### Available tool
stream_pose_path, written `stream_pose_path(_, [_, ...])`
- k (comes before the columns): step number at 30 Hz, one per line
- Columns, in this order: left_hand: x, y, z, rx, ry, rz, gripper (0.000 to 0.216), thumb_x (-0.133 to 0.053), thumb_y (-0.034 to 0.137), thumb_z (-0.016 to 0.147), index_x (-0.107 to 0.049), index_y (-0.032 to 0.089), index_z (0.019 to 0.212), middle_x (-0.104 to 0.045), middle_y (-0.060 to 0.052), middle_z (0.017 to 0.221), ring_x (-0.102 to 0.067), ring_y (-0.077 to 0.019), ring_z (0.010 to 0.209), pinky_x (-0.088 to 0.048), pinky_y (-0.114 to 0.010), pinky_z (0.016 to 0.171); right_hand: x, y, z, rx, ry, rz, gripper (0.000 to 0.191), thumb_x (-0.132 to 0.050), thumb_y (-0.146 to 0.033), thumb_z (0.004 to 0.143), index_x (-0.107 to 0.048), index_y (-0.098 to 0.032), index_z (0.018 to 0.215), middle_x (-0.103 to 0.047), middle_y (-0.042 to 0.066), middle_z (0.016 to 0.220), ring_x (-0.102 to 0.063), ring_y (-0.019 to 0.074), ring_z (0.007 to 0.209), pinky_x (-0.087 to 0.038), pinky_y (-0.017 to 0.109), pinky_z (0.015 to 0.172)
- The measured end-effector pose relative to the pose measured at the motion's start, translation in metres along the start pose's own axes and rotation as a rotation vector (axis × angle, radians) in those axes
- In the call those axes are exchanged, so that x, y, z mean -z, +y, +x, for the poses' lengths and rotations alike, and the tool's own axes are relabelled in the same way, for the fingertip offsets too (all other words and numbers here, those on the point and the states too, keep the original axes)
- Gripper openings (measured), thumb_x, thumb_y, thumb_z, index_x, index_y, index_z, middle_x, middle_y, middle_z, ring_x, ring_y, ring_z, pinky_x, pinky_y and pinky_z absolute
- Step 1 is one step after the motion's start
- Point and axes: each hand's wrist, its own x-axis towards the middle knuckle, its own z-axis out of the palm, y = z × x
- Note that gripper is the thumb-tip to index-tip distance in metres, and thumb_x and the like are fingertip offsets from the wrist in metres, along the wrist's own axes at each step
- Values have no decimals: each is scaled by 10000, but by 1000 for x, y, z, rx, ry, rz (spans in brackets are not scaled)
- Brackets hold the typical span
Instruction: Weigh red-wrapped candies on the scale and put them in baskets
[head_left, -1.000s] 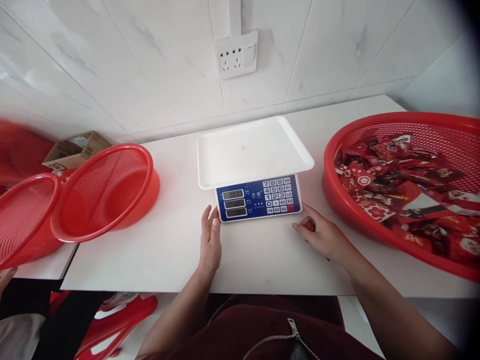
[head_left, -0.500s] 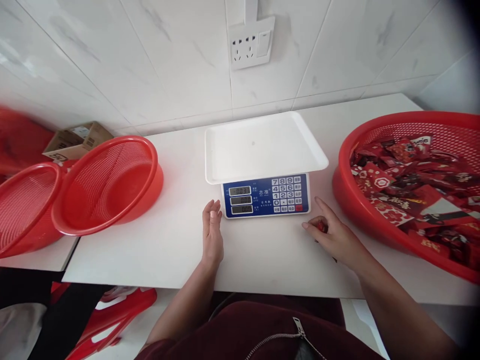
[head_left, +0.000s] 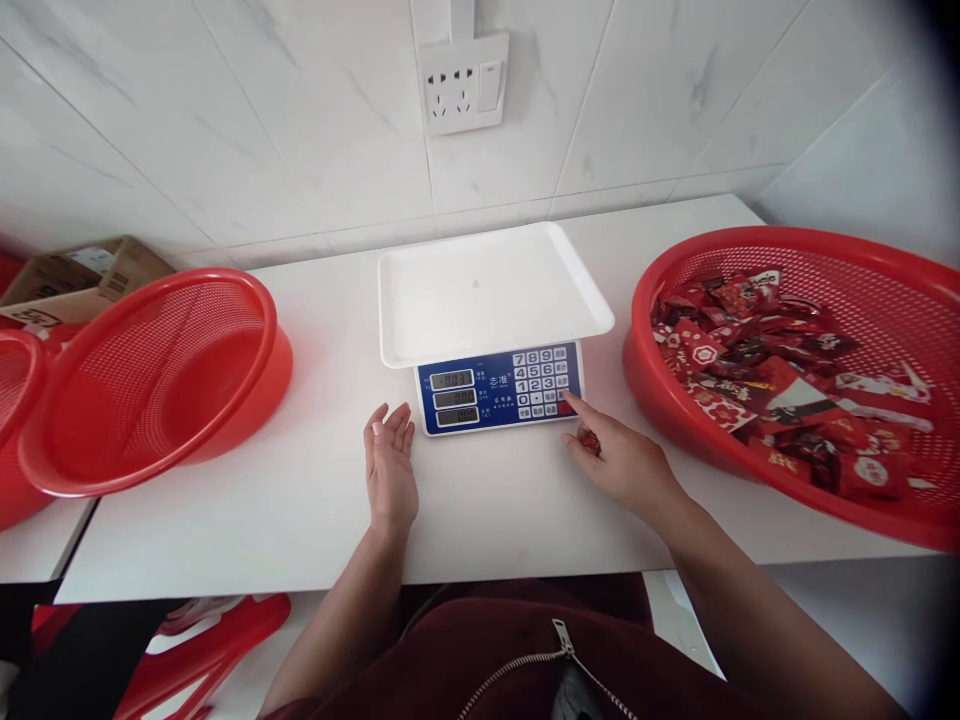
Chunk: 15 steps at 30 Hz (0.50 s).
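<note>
A digital scale point(head_left: 499, 388) with a blue keypad panel and an empty white weighing tray point(head_left: 487, 292) stands mid-table. My left hand point(head_left: 390, 465) rests on the table just left of the scale's front corner, palm half up, fingers spread, holding nothing. My right hand point(head_left: 619, 455) is at the scale's lower right corner; its index finger stretches onto the red key at the panel's edge, while the other fingers curl around a small red wrapped piece point(head_left: 590, 440).
A large red mesh basket point(head_left: 795, 250) holding several red wrapped packets sits at right. An empty red basket point(head_left: 150, 370) tilts at left, another at the far left edge. A cardboard box point(head_left: 75, 275) and a wall socket point(head_left: 461, 82) are behind.
My right hand moved up so its index finger reaches the scale's red key. My left hand drew back from the scale's corner and turned palm up. The view shifted slightly.
</note>
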Motion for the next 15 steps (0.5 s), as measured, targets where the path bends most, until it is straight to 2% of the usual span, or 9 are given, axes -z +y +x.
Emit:
stream_pose_path(4, [1,-1,1,7,-6,-14,363,-385,466,916,-478,212,1159,-607,-113,1158,-531,-193,1167,-350,-405,1051,3,-3,4,-8,8,-72,516,-453,-324,830,-461,-240,1339,-695,8,959,-642,189,798,-445,271,567])
stream_pose_path(11, [-2,-1,-2,-17,-26,41,366,-391,474,912,-477,220,1162,-629,-98,1104,-540,-196,1156,-345,-415,1049,10,-11,5,4,-37,-291,508,-419,-266,835,-467,-258,1341,-698,26,1024,-648,230,834,-377,279,486])
stream_pose_path(15, [-2,-2,-3,-46,-32,65,356,-394,467,912,-475,224,1159,-627,-90,1098,-540,-190,1153,-349,-410,1044,14,-6,7,12,-57,-183,490,-433,-312,823,-508,-261,1304,-695,44,1002,-641,250,827,-400,294,504])
